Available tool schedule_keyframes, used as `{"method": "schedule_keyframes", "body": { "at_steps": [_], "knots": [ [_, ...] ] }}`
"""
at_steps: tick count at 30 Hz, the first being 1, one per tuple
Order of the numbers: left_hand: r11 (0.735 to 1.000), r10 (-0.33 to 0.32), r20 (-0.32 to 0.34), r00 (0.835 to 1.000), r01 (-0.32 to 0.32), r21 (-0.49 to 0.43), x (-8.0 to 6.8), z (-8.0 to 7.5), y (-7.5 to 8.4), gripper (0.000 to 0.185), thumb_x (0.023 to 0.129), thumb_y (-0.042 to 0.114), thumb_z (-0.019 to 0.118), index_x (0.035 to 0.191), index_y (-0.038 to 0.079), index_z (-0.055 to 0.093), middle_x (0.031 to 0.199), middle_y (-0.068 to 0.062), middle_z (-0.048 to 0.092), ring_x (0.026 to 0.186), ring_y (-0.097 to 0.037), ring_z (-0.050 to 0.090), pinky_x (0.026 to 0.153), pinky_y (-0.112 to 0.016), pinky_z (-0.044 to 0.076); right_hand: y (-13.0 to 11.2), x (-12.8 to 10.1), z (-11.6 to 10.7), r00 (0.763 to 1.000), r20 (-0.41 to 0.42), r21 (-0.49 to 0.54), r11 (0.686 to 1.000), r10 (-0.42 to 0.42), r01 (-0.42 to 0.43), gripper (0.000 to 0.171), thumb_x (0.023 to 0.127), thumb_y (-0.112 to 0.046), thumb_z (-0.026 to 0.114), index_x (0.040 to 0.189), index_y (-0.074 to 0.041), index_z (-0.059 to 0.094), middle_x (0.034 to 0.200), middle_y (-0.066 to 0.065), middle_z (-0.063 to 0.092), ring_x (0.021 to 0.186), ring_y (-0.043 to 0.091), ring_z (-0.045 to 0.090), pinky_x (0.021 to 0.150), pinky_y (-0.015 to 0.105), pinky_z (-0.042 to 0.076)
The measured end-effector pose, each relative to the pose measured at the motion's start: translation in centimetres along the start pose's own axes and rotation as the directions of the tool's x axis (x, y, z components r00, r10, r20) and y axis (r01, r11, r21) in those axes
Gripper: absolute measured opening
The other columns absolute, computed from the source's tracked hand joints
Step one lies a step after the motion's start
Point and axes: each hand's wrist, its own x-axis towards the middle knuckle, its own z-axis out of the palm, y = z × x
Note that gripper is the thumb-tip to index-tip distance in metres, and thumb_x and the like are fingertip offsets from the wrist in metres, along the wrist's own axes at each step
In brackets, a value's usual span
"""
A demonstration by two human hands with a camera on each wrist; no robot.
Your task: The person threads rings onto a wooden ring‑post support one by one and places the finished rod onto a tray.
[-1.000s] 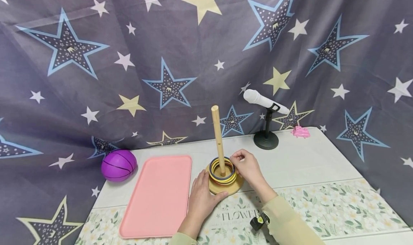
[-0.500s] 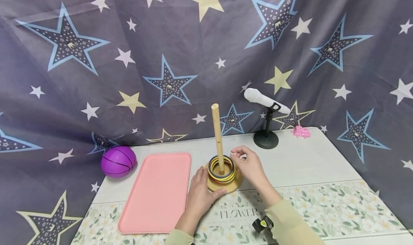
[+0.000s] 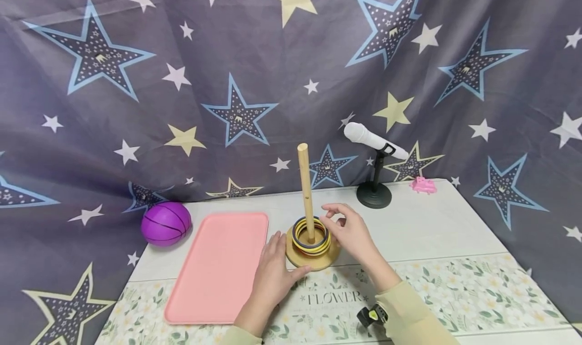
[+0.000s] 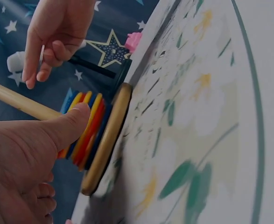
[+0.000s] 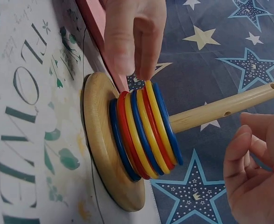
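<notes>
A wooden stand has a round base [image 3: 318, 261] and an upright peg [image 3: 305, 188]. Several blue, yellow and red rings [image 3: 311, 238] are stacked on the peg. My left hand [image 3: 282, 259] lies on the table against the base's left front edge. Its thumb [image 4: 66, 128] touches the ring stack [image 4: 92, 126], and its fingers [image 5: 132, 32] reach down behind the base [image 5: 101, 149]. My right hand [image 3: 334, 221] hovers just right of the rings with loosely curled fingers and holds nothing. It stays clear of the peg [image 5: 221, 107] and the rings [image 5: 144, 130].
A pink tray [image 3: 218, 266] lies left of the stand, with a purple ball [image 3: 165, 224] behind it. A white microphone on a black stand [image 3: 374, 140] and a small pink toy [image 3: 424, 185] sit at the back right. A floral mat [image 3: 454, 294] covers the front of the table.
My right hand has come off the far edge of the top ring and now hovers beside the stack. The left hand stays against the base.
</notes>
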Motion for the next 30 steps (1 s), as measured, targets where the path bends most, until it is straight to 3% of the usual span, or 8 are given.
{"method": "schedule_keyframes", "body": {
  "at_steps": [14, 21, 30],
  "knots": [
    [0.995, 0.056, -0.049, 0.997, -0.052, 0.083, -0.9, -4.1, -0.8, 0.102, 0.091, 0.043, 0.091, 0.163, -0.01, 0.042, 0.172, -0.029, 0.037, 0.162, -0.044, 0.033, 0.133, -0.059, 0.021, -1.2, 0.3, 0.3, 0.998, 0.03, -0.017, 0.998, -0.059, 0.059, 0.038, 0.103, -0.019, 0.082, 0.139, -0.012, 0.074, 0.119, 0.009, 0.068, 0.055, 0.018, 0.059, 0.047, 0.028, 0.051],
    [0.992, 0.052, -0.083, 0.995, -0.042, 0.119, -1.3, -6.5, -2.1, 0.092, 0.1, 0.042, 0.082, 0.165, -0.008, 0.04, 0.17, -0.027, 0.042, 0.16, -0.043, 0.037, 0.134, -0.056, 0.018, -1.9, 0.7, 1.0, 0.998, 0.045, 0.004, 0.999, -0.05, 0.05, 0.04, 0.104, -0.018, 0.08, 0.143, -0.012, 0.071, 0.123, 0.01, 0.068, 0.06, 0.018, 0.061, 0.05, 0.028, 0.053],
    [0.991, 0.034, -0.17, 0.985, -0.011, 0.134, -2.2, -9.1, -4.9, 0.08, 0.104, 0.034, 0.079, 0.164, -0.005, 0.044, 0.163, -0.028, 0.05, 0.152, -0.047, 0.046, 0.131, -0.06, 0.024, -2.3, 1.2, 1.7, 0.997, 0.049, 0.026, 0.998, -0.058, 0.057, 0.043, 0.103, -0.016, 0.082, 0.144, -0.011, 0.07, 0.125, 0.015, 0.067, 0.058, 0.018, 0.06, 0.049, 0.029, 0.053]
  ]
}}
